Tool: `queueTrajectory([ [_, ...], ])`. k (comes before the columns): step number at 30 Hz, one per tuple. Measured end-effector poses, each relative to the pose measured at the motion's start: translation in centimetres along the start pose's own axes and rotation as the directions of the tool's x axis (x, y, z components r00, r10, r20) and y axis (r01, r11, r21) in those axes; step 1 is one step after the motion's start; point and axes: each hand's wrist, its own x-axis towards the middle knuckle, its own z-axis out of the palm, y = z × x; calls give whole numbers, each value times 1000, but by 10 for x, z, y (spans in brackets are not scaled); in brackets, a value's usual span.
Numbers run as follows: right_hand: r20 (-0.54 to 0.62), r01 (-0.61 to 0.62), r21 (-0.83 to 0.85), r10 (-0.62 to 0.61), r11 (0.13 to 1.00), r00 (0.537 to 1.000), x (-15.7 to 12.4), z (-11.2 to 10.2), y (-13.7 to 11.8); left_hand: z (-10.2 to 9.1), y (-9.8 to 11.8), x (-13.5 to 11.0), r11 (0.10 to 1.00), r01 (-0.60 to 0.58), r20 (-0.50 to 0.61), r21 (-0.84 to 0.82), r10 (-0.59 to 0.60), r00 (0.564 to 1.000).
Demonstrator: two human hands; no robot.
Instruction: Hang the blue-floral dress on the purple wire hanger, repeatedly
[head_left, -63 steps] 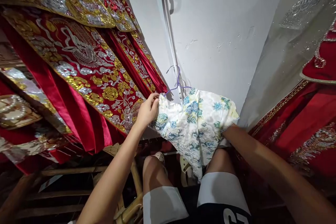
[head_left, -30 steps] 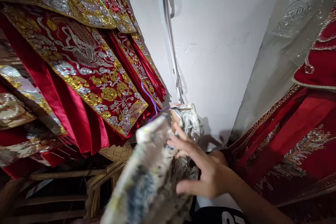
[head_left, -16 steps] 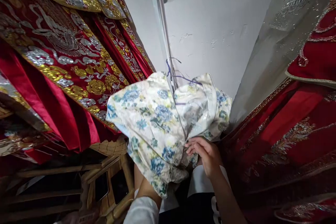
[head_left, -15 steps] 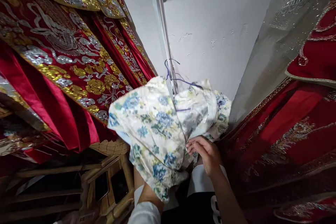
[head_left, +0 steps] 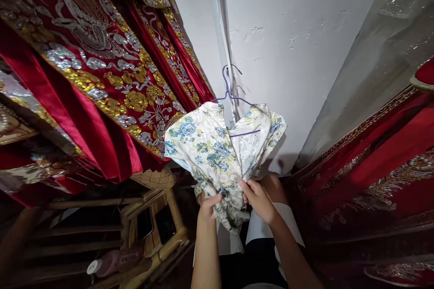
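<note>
Several fingers of the left hand are tucked out of sight behind cloth; one floral blouse, white with blue blooms, hangs open-necked on one purple hanger by the pole; two hands, the left and the right hand, pinch its front, fingers closed on bunched folds.

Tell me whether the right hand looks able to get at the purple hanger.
Probably yes: the top of the purple hanger shows above the floral shirt with nothing in front, though the right hand would likely release the fabric first.
</note>
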Motion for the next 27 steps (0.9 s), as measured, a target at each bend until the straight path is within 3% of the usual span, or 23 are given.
queueTrajectory([
  [4,84,-38,30,36,999,996,-1,8,0,7,8,5,959,9,-131,-282,-48,990],
  [7,41,-30,83,26,996,999,-2,6,0,11,6,14,958,14,-209,-286,-77,975],
  [9,-2,-18,134,18,991,1000,-3,-1,-2,12,-1,22,980,-71,-363,-185,-1,932],
  [10,-16,-15,157,18,988,1000,-2,-4,-3,13,-6,25,985,-146,-478,-91,85,874],
  [12,-26,-20,187,25,982,999,-1,-9,-4,17,-17,27,941,-288,-659,180,333,675],
  [13,-23,-30,196,35,980,999,0,-11,-4,21,-23,26,891,-331,-669,310,452,589],
  [14,-9,-47,198,50,979,999,1,-11,-4,25,-28,23,842,-359,-621,402,539,569],
  [15,16,-70,195,68,978,998,1,-10,-3,31,-32,20,807,-386,-530,447,586,612],
  [17,85,-110,180,96,977,992,2,-5,-1,42,-38,13,800,-425,-271,423,559,784],
  [18,120,-121,172,101,978,988,3,-3,-1,47,-40,11,811,-425,-164,402,520,838],
  [19,150,-124,165,99,978,984,4,-2,-1,51,-41,10,813,-424,-99,399,498,862],
  [20,167,-118,159,91,980,982,6,-1,-4,54,-42,10,801,-429,-75,417,501,862],
  [23,146,-64,142,43,988,988,24,-7,-25,56,-44,16,693,-480,-56,538,597,800],
  [27,14,109,92,-111,990,994,73,-21,-90,50,-51,26,535,-524,94,663,634,767],
])
